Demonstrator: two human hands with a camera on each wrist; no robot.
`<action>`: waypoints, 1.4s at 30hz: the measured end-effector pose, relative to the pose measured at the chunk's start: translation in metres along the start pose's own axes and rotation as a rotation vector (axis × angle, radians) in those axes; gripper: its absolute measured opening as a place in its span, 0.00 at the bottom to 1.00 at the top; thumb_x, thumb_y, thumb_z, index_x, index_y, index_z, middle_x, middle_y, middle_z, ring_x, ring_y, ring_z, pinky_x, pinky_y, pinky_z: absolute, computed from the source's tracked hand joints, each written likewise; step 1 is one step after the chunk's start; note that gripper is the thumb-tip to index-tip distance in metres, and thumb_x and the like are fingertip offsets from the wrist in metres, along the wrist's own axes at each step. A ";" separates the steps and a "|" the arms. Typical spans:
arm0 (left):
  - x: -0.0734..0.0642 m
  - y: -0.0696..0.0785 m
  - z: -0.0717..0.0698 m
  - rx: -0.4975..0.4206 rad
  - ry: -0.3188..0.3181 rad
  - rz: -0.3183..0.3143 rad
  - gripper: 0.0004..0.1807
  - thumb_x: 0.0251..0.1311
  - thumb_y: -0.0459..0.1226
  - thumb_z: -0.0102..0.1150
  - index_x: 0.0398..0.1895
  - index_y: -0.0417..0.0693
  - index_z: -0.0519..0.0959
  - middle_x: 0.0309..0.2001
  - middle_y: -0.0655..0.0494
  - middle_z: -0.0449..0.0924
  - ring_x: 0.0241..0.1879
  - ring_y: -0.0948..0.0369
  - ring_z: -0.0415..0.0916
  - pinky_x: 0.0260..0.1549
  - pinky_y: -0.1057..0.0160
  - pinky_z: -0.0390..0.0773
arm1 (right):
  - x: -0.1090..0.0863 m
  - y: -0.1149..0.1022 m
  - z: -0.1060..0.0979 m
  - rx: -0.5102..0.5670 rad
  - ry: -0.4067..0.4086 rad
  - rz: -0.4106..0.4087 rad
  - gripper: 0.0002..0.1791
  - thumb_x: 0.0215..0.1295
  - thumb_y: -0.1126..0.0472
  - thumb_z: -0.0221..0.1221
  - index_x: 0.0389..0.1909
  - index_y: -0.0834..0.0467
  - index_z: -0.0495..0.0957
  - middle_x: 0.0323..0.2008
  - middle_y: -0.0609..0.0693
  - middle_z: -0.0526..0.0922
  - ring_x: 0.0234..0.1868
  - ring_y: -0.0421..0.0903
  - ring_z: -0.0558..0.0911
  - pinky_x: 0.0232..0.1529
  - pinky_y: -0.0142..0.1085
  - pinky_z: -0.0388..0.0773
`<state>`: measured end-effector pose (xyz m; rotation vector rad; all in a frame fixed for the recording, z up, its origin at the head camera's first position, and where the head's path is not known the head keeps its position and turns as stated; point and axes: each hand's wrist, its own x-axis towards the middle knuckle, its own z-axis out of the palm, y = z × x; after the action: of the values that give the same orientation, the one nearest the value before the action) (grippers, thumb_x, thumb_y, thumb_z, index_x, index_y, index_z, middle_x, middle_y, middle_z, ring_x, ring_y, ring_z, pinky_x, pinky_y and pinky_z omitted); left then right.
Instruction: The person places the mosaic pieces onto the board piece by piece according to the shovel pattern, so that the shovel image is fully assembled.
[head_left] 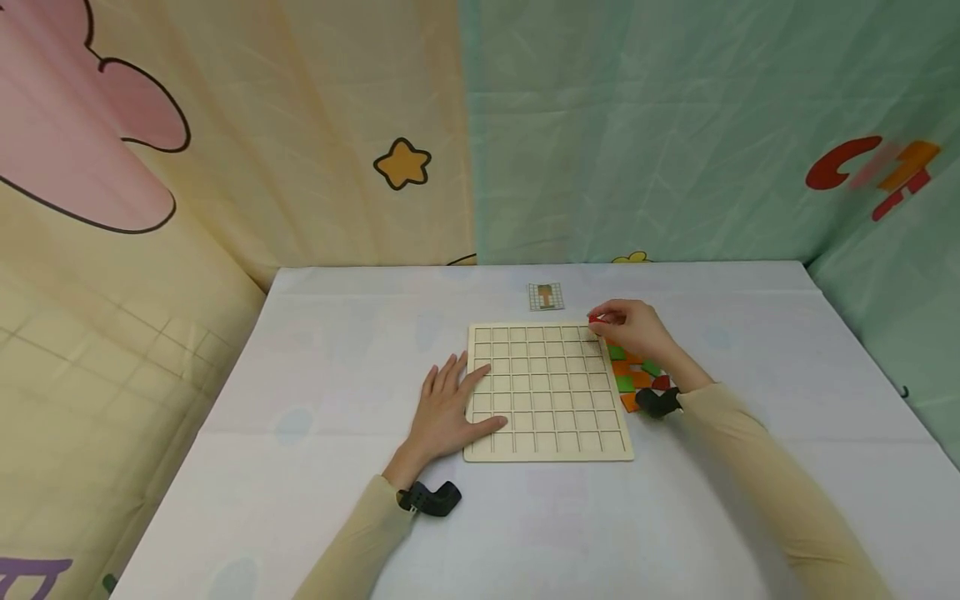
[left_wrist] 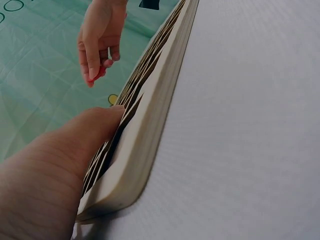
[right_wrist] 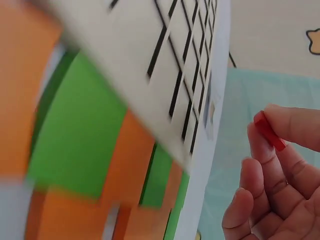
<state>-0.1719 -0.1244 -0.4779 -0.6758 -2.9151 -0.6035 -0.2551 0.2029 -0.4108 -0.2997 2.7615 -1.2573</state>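
A pale wooden grid board [head_left: 547, 457] with rows of square slots lies on the table. My left hand [head_left: 444, 414] rests at its left edge, fingers spread, with the thumb [left_wrist: 102, 125] lying over the rim onto the grid. Between thumb and fingertips my right hand [head_left: 636, 327] pinches a small flat red tile [right_wrist: 270, 131], held above the board's far right corner. Orange and green tiles [right_wrist: 80, 130] lie beside the board's right edge, partly under my right wrist, with a red piece [head_left: 661, 382] among them.
A small printed card [head_left: 545, 297] with a grid and a brown and orange figure lies behind the board. The white-covered table [head_left: 337, 517] extends around it. Patterned curtains [head_left: 360, 100] hang behind and at the sides. A black wrist camera [head_left: 431, 498] sits on each wrist.
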 end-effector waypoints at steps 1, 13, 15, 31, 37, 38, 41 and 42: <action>0.000 0.000 0.000 0.004 -0.002 0.001 0.46 0.52 0.68 0.52 0.71 0.57 0.60 0.73 0.44 0.46 0.72 0.50 0.38 0.66 0.48 0.35 | 0.002 -0.003 0.004 0.012 -0.006 -0.011 0.16 0.64 0.57 0.61 0.47 0.63 0.79 0.34 0.55 0.80 0.34 0.53 0.78 0.32 0.40 0.74; 0.000 -0.001 0.000 0.011 -0.003 0.004 0.46 0.52 0.68 0.51 0.71 0.57 0.60 0.73 0.44 0.46 0.72 0.50 0.37 0.66 0.48 0.35 | 0.030 -0.029 0.042 0.191 -0.073 -0.038 0.09 0.62 0.60 0.63 0.38 0.61 0.78 0.34 0.53 0.82 0.37 0.55 0.79 0.37 0.43 0.72; -0.001 -0.001 -0.001 0.012 -0.002 0.004 0.45 0.52 0.67 0.52 0.71 0.57 0.60 0.73 0.44 0.46 0.72 0.50 0.38 0.66 0.48 0.35 | 0.033 -0.033 0.047 0.201 -0.076 -0.025 0.09 0.61 0.60 0.63 0.38 0.61 0.79 0.34 0.53 0.82 0.37 0.55 0.78 0.35 0.43 0.71; 0.000 0.000 0.000 0.019 -0.005 0.003 0.45 0.52 0.67 0.52 0.71 0.58 0.60 0.73 0.44 0.46 0.72 0.50 0.38 0.66 0.48 0.35 | 0.053 -0.041 0.077 0.089 -0.045 -0.011 0.08 0.56 0.59 0.68 0.33 0.58 0.82 0.28 0.50 0.83 0.32 0.48 0.78 0.34 0.40 0.73; 0.000 0.000 0.001 0.013 0.004 0.004 0.45 0.52 0.67 0.52 0.71 0.58 0.60 0.73 0.44 0.46 0.72 0.50 0.38 0.66 0.48 0.36 | 0.056 -0.039 0.079 0.024 -0.078 -0.041 0.06 0.57 0.61 0.67 0.34 0.58 0.83 0.29 0.49 0.82 0.30 0.48 0.78 0.33 0.40 0.73; 0.000 0.000 0.001 0.013 0.005 0.004 0.45 0.52 0.67 0.52 0.71 0.58 0.61 0.73 0.44 0.47 0.72 0.50 0.38 0.66 0.48 0.36 | 0.057 -0.039 0.079 0.016 -0.082 -0.039 0.06 0.57 0.61 0.67 0.34 0.58 0.83 0.29 0.49 0.81 0.30 0.48 0.78 0.32 0.39 0.73; 0.000 0.000 0.001 0.014 0.008 0.006 0.45 0.52 0.67 0.52 0.71 0.58 0.61 0.73 0.44 0.47 0.72 0.50 0.39 0.66 0.48 0.37 | 0.058 -0.040 0.079 -0.008 -0.086 -0.037 0.06 0.58 0.60 0.67 0.33 0.58 0.82 0.29 0.49 0.81 0.30 0.47 0.77 0.32 0.39 0.73; 0.000 0.000 0.001 0.015 0.009 0.006 0.45 0.52 0.67 0.52 0.71 0.57 0.61 0.73 0.43 0.47 0.72 0.50 0.39 0.66 0.47 0.37 | 0.058 -0.040 0.079 -0.011 -0.086 -0.032 0.06 0.58 0.60 0.67 0.33 0.58 0.82 0.29 0.50 0.81 0.30 0.48 0.77 0.32 0.39 0.73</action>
<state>-0.1722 -0.1242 -0.4785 -0.6786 -2.9047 -0.5824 -0.2927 0.1064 -0.4327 -0.3914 2.7025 -1.2070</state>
